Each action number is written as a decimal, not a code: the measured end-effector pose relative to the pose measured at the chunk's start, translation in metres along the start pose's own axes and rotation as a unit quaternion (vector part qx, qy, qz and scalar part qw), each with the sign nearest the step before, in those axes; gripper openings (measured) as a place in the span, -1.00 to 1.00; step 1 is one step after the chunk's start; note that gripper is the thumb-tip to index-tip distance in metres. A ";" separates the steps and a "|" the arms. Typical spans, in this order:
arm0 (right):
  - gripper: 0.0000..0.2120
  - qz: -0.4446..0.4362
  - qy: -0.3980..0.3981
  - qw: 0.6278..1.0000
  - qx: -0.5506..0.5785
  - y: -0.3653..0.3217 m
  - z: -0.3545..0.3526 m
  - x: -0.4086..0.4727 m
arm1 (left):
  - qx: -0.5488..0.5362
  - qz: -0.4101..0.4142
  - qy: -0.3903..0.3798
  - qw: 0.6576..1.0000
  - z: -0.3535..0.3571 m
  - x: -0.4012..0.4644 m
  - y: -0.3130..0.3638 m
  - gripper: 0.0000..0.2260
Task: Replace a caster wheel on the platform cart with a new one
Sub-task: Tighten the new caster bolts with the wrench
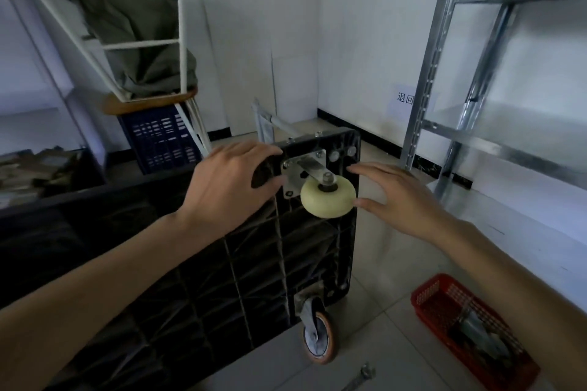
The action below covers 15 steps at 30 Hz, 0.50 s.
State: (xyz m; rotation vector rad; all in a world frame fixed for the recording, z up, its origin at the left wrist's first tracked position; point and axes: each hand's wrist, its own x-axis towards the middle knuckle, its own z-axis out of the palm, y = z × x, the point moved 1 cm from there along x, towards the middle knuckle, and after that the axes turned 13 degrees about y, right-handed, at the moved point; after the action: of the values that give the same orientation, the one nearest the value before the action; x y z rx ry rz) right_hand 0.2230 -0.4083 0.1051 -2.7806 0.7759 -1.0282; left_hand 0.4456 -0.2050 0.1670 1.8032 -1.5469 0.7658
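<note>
The black platform cart lies upside down with its ribbed underside facing me. A cream caster wheel on a metal bracket and mounting plate sits at the cart's far right corner. My left hand rests flat on the cart just left of the plate, fingers straight. My right hand hovers at the right of the cream wheel, fingers spread, thumb tip touching the wheel's rim. An orange-rimmed caster is mounted at the near right corner.
A red basket holding metal parts stands on the floor at the right. A wrench lies on the tiles near the bottom edge. Metal shelving rises at the right; a blue crate and upturned stool stand at the back left.
</note>
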 end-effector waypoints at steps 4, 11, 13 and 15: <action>-0.35 -0.028 -0.003 1.000 -0.003 0.002 -0.008 0.019 | 0.018 -0.031 -0.032 0.999 0.016 0.025 -0.022 -0.49; -0.45 -0.048 0.041 0.997 0.047 -0.002 -0.007 0.072 | 0.017 -0.079 -0.113 0.990 0.064 0.071 -0.059 -0.23; -0.46 -0.032 0.032 0.996 0.071 -0.010 0.000 0.086 | 0.000 -0.106 -0.159 0.982 0.069 0.079 -0.062 -0.19; -0.46 -0.022 0.013 0.997 0.077 -0.019 0.004 0.096 | -0.004 -0.131 -0.213 0.968 0.070 0.083 -0.064 -0.16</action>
State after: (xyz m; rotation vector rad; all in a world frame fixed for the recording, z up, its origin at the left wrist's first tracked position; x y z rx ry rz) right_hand 0.2955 -0.4389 0.1631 -2.6700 0.6128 -1.0848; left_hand 0.5224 -0.3040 0.1815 2.2115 -1.5134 0.2548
